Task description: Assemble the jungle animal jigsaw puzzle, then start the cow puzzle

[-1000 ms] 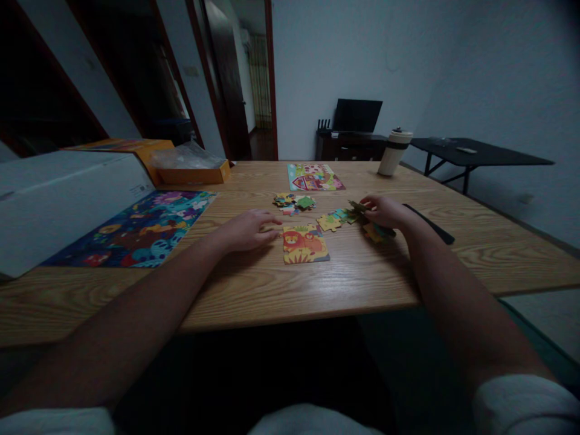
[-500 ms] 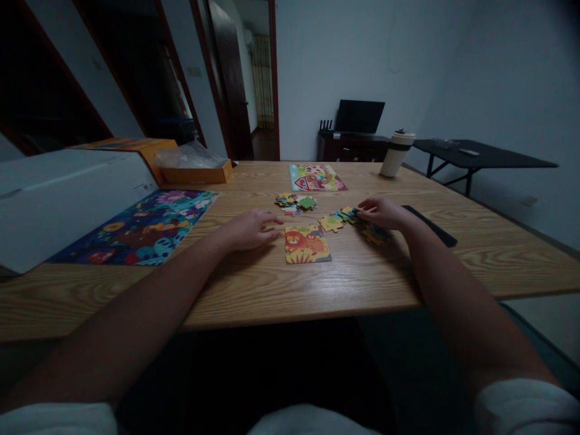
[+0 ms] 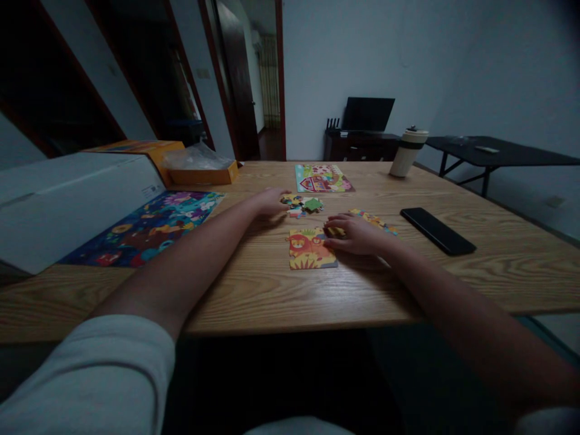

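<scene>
A partly joined jigsaw block with a lion picture (image 3: 310,251) lies on the wooden table (image 3: 272,290). My right hand (image 3: 353,234) rests at its right edge, fingers curled on a yellow puzzle piece (image 3: 336,231) beside the block. More joined pieces (image 3: 374,220) lie just behind that hand. My left hand (image 3: 272,202) reaches to the small pile of loose pieces (image 3: 303,205) farther back, its fingertips at the pile's left edge; I cannot make out whether it holds one.
A finished jigsaw (image 3: 323,179) lies at the back, a large dark jigsaw (image 3: 149,225) and a white box (image 3: 67,199) at the left, with an orange box (image 3: 181,163) behind. A black phone (image 3: 437,230) lies right; a tumbler (image 3: 405,152) stands behind.
My right hand moved left from the joined pieces near the phone to the lion block's right edge. My left hand left the block's left side and reached back to the loose pile.
</scene>
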The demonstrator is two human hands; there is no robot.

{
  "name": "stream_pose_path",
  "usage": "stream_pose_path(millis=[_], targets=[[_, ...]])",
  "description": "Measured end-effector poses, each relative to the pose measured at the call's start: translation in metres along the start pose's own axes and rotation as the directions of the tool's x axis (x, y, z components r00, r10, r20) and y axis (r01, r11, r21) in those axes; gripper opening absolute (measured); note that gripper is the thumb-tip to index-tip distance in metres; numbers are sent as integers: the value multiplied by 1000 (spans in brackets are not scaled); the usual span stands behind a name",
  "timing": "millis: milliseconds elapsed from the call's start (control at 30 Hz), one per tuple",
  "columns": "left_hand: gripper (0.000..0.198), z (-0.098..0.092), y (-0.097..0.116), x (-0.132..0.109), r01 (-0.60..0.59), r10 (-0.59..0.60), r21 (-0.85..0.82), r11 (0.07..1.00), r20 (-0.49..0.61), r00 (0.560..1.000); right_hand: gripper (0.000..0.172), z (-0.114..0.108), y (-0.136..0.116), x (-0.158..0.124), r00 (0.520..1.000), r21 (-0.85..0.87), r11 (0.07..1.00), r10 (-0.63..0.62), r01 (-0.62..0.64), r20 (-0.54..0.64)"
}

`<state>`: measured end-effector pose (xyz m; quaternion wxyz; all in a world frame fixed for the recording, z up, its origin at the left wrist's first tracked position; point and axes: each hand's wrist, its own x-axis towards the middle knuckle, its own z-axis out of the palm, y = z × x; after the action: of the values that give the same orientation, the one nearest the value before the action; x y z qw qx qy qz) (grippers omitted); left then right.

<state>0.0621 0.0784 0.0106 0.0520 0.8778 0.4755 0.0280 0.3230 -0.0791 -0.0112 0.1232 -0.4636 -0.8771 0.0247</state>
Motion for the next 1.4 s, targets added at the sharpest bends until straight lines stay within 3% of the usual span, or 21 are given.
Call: stream_pose_path(millis=[167,333,467,600,700,800,967,1133,1267,1400], targets=[[67,7,7,15,-20,19,15,1000,90,996,35,1,21,-5,996,-20,996,88,-88,17],[53,6,7,-1,-54,57,109,993,-22,998,36,4,33,-6,989,-46,988,149,-149,0],[39,-3,7,-28,-58,71,144,988,-90,993,39,5,26,-4,990,-47,989,136,-138,-41],[41,-17,12,-71,-84,122,240,967,-148,982,38,2,10,-3,997,-4,998,58,-58,-42],[41,-21,17,-103,-122,140,245,962,-59,988,38,-1,-6,-2,1000,23,1000,1,-1,-17],[47,-18,15,-122,-122,116,141,982,50,992,44,-3,-21,-2,999,54,998,-38,39,-10],[63,-10,-7,-125,-114,116,-26,993,77,990,48,-2,-32,-5,997,72,995,-78,76,25],[67,-10,-18,-121,-150,154,-49,987,92,984,51,-1,-31,-8,998,90,995,-44,39,47],[54,-11,-14,-122,-156,162,-59,986,128,978,44,-5,-36,-8,996,63,996,-73,69,59],[38,-11,-14,-123,-181,189,-91,979,94,978,36,-15,-30,7,990,42,996,-88,84,110]])
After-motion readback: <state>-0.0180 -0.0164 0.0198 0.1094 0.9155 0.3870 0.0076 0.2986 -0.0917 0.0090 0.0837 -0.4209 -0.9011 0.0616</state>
